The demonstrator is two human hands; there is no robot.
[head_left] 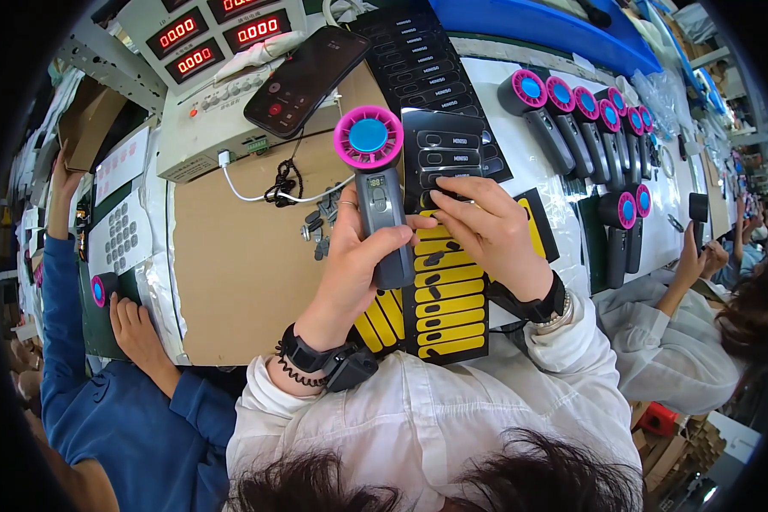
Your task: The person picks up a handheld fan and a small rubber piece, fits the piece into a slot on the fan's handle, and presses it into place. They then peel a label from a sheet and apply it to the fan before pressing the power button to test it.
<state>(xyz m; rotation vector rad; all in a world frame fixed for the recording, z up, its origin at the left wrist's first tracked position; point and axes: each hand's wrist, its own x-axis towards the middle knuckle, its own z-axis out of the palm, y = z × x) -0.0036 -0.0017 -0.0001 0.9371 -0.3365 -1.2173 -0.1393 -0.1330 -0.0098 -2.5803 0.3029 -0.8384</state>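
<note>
Grey and pink, in the head view, the small fan [380, 205] is in the left hand [346, 263], whose fingers and thumb are closed around its handle. To its right, the right hand [492, 232] is half bent with fingertips at the black label sheet [450, 159], and I cannot tell if they pinch something. Small dark parts [317, 225] lie just left of the left hand, a phone [307, 81] beyond it.
</note>
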